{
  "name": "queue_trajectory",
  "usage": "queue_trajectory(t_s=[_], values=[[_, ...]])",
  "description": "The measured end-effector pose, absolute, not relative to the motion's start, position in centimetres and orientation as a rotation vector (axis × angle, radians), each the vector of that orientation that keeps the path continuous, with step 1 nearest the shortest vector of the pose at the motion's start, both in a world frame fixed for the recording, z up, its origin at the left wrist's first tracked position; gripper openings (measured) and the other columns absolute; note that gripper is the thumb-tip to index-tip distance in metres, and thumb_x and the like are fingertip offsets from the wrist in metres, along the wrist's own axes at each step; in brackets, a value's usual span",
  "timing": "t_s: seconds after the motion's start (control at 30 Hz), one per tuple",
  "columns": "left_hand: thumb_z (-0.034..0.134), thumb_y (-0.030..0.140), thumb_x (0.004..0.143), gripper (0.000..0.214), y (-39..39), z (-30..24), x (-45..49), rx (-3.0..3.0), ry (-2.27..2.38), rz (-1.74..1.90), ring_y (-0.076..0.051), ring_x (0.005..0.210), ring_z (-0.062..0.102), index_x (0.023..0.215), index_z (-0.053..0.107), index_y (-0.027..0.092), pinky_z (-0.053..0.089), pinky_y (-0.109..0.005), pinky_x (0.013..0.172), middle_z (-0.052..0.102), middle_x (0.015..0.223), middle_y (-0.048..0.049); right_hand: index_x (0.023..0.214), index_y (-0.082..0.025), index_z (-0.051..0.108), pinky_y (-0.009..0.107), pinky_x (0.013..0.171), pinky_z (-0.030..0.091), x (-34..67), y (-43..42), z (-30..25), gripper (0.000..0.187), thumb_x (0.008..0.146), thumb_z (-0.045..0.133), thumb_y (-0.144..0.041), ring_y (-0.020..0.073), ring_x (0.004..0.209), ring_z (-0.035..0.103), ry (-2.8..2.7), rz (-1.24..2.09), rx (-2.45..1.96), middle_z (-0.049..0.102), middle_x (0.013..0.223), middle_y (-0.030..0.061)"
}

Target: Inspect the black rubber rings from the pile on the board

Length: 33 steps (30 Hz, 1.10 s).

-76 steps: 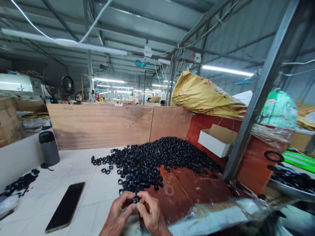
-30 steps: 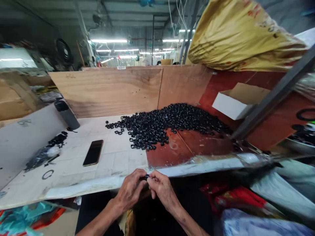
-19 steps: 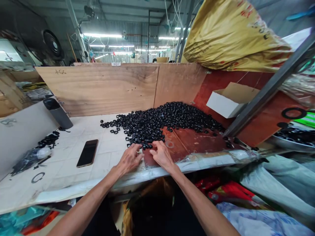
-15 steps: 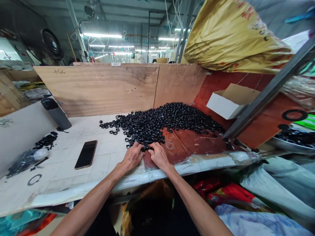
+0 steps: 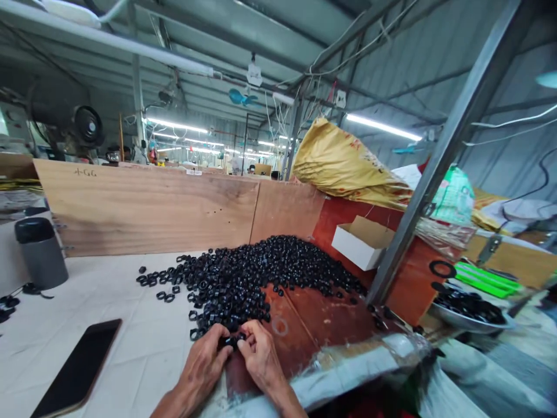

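A broad heap of small black ring-shaped parts [image 5: 278, 261] is spread over the bench, densest toward the back boards. At its near edge my left hand [image 5: 206, 351] is closed, thumb and fingers pinching small black ring parts [image 5: 232, 341]. Facing it, my right hand [image 5: 260, 351] pinches black ring parts from the other side. The fingertips of both hands nearly meet, and they partly hide the pieces between them. More loose rings [image 5: 194, 334] lie just beyond my left knuckles.
A phone [image 5: 80, 368] lies at the left, with a grey bottle [image 5: 41, 252] behind it. Wooden boards [image 5: 165, 212] wall the back. At the right are a white box [image 5: 359, 247], a metal post [image 5: 418, 215] and a bowl of black parts [image 5: 474, 322].
My view has tilted upward, so the scene sits lower in the picture and more ceiling shows. Both hands stay at the heap's near edge, their fingers now pinched around ring parts.
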<state>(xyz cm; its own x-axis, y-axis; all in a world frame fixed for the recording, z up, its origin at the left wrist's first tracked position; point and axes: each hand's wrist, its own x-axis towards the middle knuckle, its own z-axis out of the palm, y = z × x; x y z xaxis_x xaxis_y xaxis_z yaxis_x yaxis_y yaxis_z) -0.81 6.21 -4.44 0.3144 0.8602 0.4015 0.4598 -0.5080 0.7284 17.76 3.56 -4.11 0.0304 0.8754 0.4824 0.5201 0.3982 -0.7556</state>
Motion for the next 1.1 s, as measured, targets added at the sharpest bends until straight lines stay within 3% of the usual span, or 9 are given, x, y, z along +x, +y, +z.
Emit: queue_trajectory(t_s=[0.1,0.23,0.4,0.57,0.8,0.93,1.1], values=[[0.062,0.026,0.08,0.015,6.0,-3.4,-0.5,1.833,1.131,1.115,-0.021,0.073,0.065,0.095,0.064,0.022,0.051,-0.031,0.072,0.071,0.084,-0.001,0.094,-0.02,0.069,0.024,0.064,0.049,17.8,3.5,-3.9,0.019,0.08,0.059,-0.01,0.0169,0.076,0.064,-1.604,0.521,-1.127,0.066,0.09,0.0031],[0.068,0.03,0.073,0.018,5.7,-1.8,-0.1,1.649,1.022,1.121,-0.025,0.088,0.066,0.087,0.069,0.019,0.052,-0.033,0.082,0.072,0.088,-0.0039,0.094,-0.02,0.072,0.025,0.072,0.051,17.9,3.4,-3.9,0.018,0.082,0.06,-0.014,0.0181,0.084,0.065,-1.62,0.588,-1.021,0.068,0.095,0.0045],[0.07,0.033,0.073,0.021,5.5,-1.3,0.0,1.588,0.955,1.106,-0.026,0.094,0.067,0.087,0.073,0.018,0.05,-0.034,0.089,0.074,0.094,-0.0056,0.1,-0.02,0.071,0.024,0.068,0.052,18.0,3.5,-4.2,0.017,0.084,0.066,-0.022,0.016,0.074,0.064,-1.546,0.686,-1.045,0.069,0.089,0.0024],[0.07,0.029,0.075,0.022,5.3,-1.8,0.2,1.511,0.903,1.088,-0.02,0.08,0.065,0.095,0.071,0.019,0.05,-0.03,0.077,0.072,0.086,-0.0016,0.095,-0.02,0.075,0.025,0.072,0.053,18.1,3.5,-4.1,0.013,0.088,0.064,-0.025,0.0174,0.08,0.066,-1.558,0.706,-1.042,0.071,0.091,0.0044],[0.068,0.026,0.075,0.02,5.3,-2.2,0.5,1.481,0.869,1.081,-0.019,0.076,0.063,0.093,0.071,0.017,0.047,-0.027,0.072,0.071,0.085,-0.0011,0.095,-0.02,0.078,0.028,0.072,0.056,18.3,3.9,-4.3,0.018,0.093,0.064,-0.032,0.021,0.087,0.068,-1.542,0.697,-0.951,0.073,0.094,0.008],[0.068,0.023,0.071,0.019,5.4,-2.3,0.5,1.491,0.911,1.081,-0.018,0.075,0.059,0.088,0.071,0.017,0.044,-0.027,0.07,0.068,0.081,-0.0003,0.09,-0.02,0.076,0.028,0.077,0.054,18.2,3.9,-4.4,0.011,0.088,0.067,-0.026,0.0205,0.086,0.067,-1.558,0.651,-0.942,0.071,0.09,0.0058],[0.071,0.027,0.069,0.019,5.7,-2.8,0.3,1.426,0.874,1.071,-0.018,0.071,0.057,0.085,0.069,0.017,0.043,-0.028,0.069,0.067,0.076,0.0002,0.091,-0.021,0.07,0.026,0.067,0.051,17.9,4.5,-5.6,0.014,0.082,0.071,-0.031,0.0178,0.073,0.062,-1.533,0.674,-0.941,0.066,0.081,0.002]])
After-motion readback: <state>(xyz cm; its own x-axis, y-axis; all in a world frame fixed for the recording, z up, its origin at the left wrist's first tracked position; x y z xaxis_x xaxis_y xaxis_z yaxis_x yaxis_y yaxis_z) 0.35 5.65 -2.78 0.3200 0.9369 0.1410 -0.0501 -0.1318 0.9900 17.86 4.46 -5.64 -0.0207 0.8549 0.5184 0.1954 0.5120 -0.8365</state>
